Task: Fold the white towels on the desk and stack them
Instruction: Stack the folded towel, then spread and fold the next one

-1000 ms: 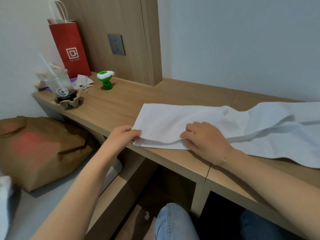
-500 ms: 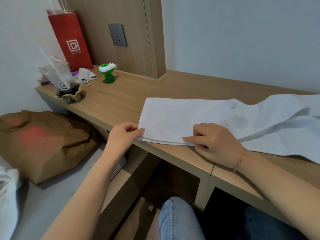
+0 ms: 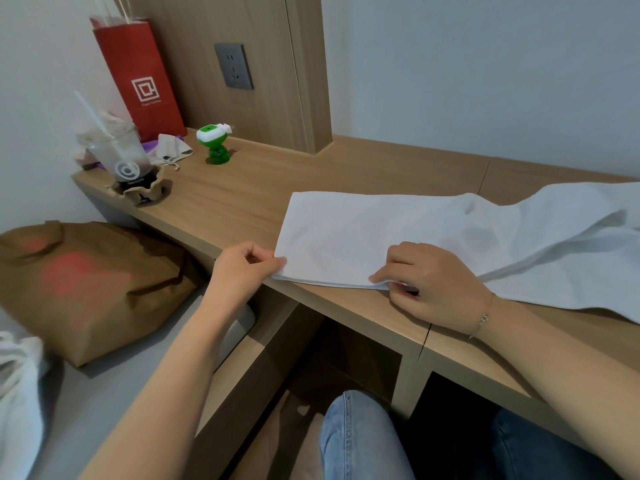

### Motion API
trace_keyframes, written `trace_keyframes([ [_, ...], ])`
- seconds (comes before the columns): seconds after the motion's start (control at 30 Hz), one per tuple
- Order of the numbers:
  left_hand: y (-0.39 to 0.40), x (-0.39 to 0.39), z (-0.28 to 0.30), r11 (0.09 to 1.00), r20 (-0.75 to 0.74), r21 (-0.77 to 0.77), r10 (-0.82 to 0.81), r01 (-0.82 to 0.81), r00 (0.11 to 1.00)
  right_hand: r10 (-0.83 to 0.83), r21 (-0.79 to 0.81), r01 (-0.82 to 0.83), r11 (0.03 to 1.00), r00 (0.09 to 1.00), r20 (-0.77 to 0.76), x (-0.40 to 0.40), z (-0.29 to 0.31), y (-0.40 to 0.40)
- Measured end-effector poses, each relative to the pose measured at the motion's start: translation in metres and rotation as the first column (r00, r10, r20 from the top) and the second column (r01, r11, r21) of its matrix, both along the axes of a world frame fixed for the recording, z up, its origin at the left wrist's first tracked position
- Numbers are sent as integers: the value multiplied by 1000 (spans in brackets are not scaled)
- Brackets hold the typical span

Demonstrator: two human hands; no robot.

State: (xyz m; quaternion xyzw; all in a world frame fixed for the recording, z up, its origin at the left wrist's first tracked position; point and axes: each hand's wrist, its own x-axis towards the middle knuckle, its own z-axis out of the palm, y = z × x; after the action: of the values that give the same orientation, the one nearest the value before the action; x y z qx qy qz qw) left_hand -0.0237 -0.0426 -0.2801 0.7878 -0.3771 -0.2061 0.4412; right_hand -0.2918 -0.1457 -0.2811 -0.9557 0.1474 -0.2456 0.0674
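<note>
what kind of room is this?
Probably a bedroom or hotel-style room, not a lab: a built-in wooden desk along the wall with a wall socket, a takeaway drink cup, a red paper gift bag, and a white towel.

Both forearms are bare, with no sleeve in view on either. The right hand (image 3: 434,284) has a thin chain bracelet (image 3: 482,318) at the wrist, with a small metallic charm hanging from it. The left hand (image 3: 242,268) wears nothing. The near leg is in light blue jeans (image 3: 360,438) with a small rivet; the right leg's denim looks darker
</note>
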Motion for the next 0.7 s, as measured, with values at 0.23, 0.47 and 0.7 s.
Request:
trace_keyframes([
  [0.23,-8,-2,12,988,417,130,-128,80,900,-108,125,98,987,991,77,-4,5,3],
  [0.47,-71,-56,25,938,558,144,-341,317,756,-400,127,418,900,905,-144,-6,-1,-15],
  [0.7,-90,-46,-28,862,575,466,-467,200,671,-355,88,421,903,844,-402,1,-17,-26],
])
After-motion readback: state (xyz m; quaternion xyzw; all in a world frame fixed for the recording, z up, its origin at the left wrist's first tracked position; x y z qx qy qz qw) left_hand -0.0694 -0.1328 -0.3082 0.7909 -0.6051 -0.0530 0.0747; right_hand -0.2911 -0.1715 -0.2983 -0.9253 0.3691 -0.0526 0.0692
